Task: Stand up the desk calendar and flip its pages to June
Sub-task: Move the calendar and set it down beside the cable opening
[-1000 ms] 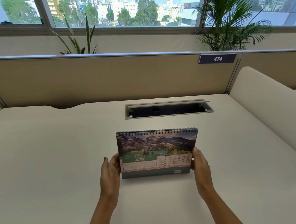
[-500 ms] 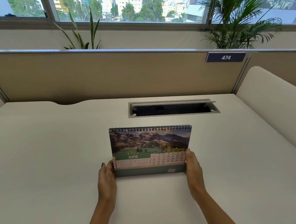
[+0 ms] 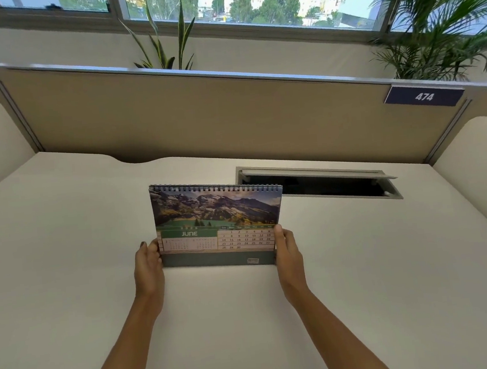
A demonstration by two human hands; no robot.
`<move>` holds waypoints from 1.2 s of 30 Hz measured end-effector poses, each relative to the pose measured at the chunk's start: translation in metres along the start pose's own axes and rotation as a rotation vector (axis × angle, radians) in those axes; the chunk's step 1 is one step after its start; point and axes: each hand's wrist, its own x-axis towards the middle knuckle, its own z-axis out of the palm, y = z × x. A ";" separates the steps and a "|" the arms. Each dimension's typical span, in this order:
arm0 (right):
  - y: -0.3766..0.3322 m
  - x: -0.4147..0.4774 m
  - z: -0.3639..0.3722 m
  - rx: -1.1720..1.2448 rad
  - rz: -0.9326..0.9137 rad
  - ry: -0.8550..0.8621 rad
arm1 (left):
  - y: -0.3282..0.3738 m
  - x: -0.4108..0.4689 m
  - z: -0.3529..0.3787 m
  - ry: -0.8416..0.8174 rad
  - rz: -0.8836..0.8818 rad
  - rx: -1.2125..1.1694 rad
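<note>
Cream cubicle desk [image 3: 364, 276] | spiral-bound desk calendar with mountain photo [image 3: 218, 225] stands upright just left of the recessed cable slot [image 3: 316, 186], showing June | our left hand [image 3: 147, 268] and right hand [image 3: 287, 250] clasp its lower side edges | final positioning, we judge; next: release gently.

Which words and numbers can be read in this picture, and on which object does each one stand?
"JUNE": green band on the desk calendar, held at its sides by the left hand and the right hand.
"1" to "30": date grid on the calendar's right half.
"474": dark plate on the partition.
Too small or blurred: the year above "JUNE", weekday headings, two mini-month grids, bottom-right logo.
</note>
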 end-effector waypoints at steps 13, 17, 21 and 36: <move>-0.026 0.087 0.076 0.047 0.028 -0.043 | 0.030 0.101 -0.002 0.101 0.043 -0.003; -0.029 0.113 0.094 0.080 0.021 -0.037 | 0.033 0.135 -0.003 0.130 0.086 -0.001; -0.031 0.138 0.106 0.087 0.019 -0.023 | 0.036 0.167 0.002 0.130 0.119 0.012; -0.015 0.153 0.117 0.008 -0.147 0.049 | 0.037 0.188 0.005 0.243 0.276 -0.079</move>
